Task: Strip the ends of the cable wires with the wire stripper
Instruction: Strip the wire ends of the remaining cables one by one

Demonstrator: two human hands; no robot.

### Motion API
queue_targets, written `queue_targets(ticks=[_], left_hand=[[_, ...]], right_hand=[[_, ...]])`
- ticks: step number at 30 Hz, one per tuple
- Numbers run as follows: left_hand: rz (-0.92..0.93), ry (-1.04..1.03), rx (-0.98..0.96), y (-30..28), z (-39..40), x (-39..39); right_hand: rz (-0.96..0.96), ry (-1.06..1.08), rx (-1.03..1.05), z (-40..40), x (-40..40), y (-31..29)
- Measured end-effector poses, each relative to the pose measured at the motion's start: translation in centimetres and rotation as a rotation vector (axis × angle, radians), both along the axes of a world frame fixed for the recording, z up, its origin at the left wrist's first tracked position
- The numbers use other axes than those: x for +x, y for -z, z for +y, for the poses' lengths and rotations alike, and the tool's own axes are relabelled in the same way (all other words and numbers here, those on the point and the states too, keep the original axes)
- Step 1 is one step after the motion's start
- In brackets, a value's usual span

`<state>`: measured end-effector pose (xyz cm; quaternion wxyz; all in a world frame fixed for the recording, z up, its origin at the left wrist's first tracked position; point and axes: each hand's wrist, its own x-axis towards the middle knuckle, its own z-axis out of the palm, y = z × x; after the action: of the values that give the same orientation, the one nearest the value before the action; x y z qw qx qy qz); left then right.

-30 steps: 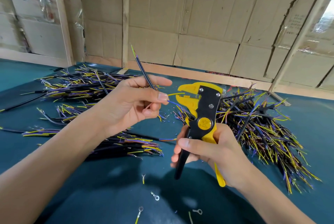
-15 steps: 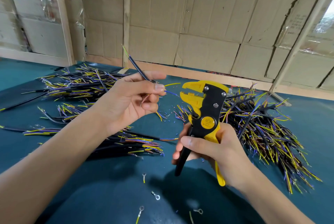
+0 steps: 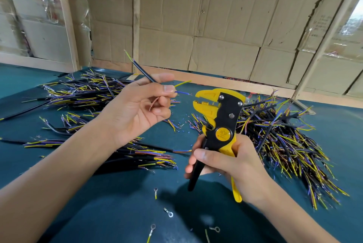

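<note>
The wall [image 3: 196, 17] behind is covered with flattened brown cardboard sheets, held by pale wooden battens [image 3: 136, 19]. A dark teal cloth covers the table [image 3: 334, 125]. At the far right, daylight enters through a window [image 3: 356, 13] partly covered with clear plastic film.

There is only one camera. It sits on the person's head and looks forward and down, close over both arms. The left hand [image 3: 141, 105] and the right hand [image 3: 225, 162] fill the middle of the view, very near the camera. Below the fingers lies the blue-green surface [image 3: 121, 209]. Past the fingers, farther off, stands a cardboard wall [image 3: 225, 26]. The wide lens bends the straight edges at the sides.
</note>
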<state>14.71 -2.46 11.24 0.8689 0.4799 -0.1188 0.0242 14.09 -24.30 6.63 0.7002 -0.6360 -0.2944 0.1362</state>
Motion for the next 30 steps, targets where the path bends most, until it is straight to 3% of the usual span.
queue_targets(ticks=[17, 23, 25, 30], left_hand=[[-0.091, -0.06, 0.082, 0.4, -1.5, -0.5], [-0.122, -0.102, 0.154, 0.5, -1.7, -0.6], [-0.124, -0.173, 0.177, 0.5, -1.9, -0.7], [-0.085, -0.371, -0.016, 0.5, -1.8, -0.6]], right_hand=[[-0.009, 0.038, -0.003, 0.2, 0.1, 0.2], [0.046, 0.233, 0.007, 0.5, -0.3, 0.7], [0.049, 0.202, 0.05, 0.6, -0.1, 0.8], [-0.03, 0.114, 0.129, 0.5, 0.7, 0.9]])
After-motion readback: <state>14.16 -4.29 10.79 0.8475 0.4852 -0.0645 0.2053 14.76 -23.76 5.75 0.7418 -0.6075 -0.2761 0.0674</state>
